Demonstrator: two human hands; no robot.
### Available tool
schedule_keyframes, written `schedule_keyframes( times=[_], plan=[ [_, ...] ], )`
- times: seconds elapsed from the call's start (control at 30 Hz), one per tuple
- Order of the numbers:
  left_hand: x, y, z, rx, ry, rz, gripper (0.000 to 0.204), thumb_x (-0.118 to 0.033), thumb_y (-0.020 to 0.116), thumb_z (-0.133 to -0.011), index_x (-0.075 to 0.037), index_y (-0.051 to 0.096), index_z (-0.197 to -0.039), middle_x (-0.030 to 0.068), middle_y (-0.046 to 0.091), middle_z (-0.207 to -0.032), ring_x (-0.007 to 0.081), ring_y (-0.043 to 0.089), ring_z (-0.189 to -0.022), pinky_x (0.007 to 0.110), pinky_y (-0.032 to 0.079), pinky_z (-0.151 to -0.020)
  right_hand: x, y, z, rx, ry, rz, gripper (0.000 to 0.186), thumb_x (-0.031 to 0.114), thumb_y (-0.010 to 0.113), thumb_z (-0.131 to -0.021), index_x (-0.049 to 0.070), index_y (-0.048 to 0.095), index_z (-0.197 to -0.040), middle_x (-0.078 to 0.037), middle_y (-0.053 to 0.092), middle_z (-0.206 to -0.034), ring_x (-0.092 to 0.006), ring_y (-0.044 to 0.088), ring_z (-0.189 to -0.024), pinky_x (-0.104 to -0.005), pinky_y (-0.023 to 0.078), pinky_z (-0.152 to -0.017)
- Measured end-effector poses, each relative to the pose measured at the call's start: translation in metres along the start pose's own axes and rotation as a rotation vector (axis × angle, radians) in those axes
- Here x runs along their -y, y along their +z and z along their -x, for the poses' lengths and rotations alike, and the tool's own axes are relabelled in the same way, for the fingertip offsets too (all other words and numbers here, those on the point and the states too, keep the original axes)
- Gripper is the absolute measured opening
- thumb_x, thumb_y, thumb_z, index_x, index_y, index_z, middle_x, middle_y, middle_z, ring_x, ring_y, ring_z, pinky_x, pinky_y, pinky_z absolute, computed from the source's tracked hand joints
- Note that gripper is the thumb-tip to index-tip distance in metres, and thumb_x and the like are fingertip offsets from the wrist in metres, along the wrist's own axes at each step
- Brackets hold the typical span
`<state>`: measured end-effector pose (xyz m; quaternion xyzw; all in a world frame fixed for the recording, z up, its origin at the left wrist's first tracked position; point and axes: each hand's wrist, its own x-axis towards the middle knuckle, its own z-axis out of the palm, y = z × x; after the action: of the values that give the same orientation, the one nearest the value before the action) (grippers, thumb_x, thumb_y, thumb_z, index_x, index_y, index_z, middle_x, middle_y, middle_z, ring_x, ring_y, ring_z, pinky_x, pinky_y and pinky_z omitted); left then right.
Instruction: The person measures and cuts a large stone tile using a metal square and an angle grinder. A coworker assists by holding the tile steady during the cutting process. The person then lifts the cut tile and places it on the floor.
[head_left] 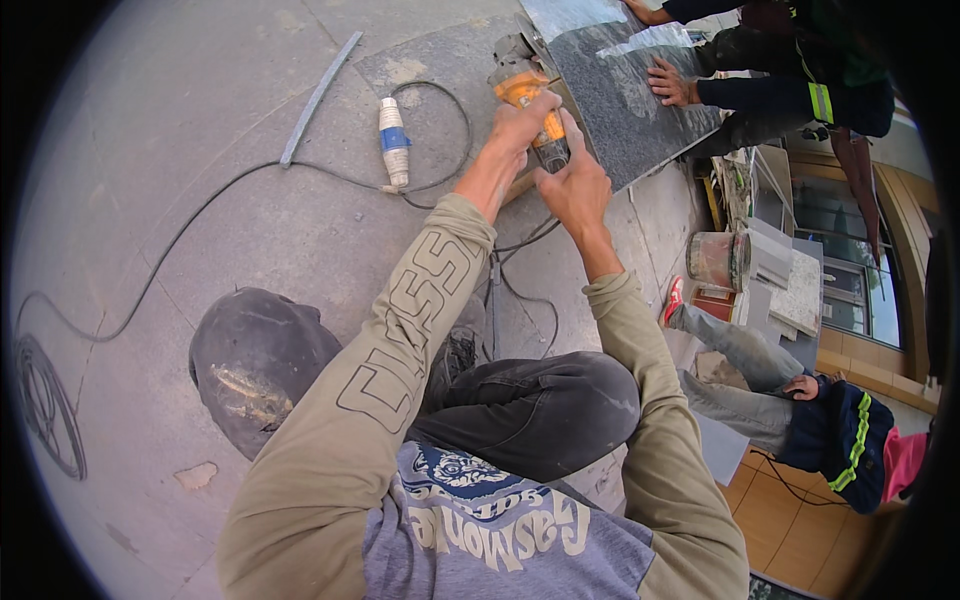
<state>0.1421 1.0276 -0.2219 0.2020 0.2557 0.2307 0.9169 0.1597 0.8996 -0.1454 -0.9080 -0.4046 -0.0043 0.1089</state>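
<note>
Both of my hands are closed around an orange and grey angle grinder (521, 88). My left hand (520, 125) wraps its orange body, and my right hand (578, 188) grips the dark rear end. The grinder's head is at the near left edge of a dark speckled stone slab (625, 115); whether the disc touches the slab, I cannot tell. Wet-looking, shiny patches show on the slab's far part. A co-worker's hand (672, 82) lies flat on the slab, and their other hand is at its far edge.
A white and blue plug connector (394, 140) lies on the paving with a black cable (225, 188), coiled at far left. Beyond it is a thin grey strip (322, 95). At right are a dirty bucket (712, 260), stacked slabs (798, 290) and another person (800, 410) in a reflective-striped jacket.
</note>
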Motion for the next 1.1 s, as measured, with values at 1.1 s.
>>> schedule_keyframes(
  times=[1.1],
  plan=[
    [0.021,0.008,0.047,-0.002,0.011,0.036,0.043,-0.024,0.083,-0.090,0.005,0.068,-0.117,0.0093,0.072,-0.103,0.0196,0.072,-0.087,0.037,0.059,-0.077,-0.016,-0.008,0.043,-0.066,-0.064,-0.002,0.100,0.018,0.083,-0.073,0.025,0.045,-0.166,-0.020,0.079,-0.111,-0.0438,0.075,-0.101,-0.0515,0.059,-0.086]
  ],
)
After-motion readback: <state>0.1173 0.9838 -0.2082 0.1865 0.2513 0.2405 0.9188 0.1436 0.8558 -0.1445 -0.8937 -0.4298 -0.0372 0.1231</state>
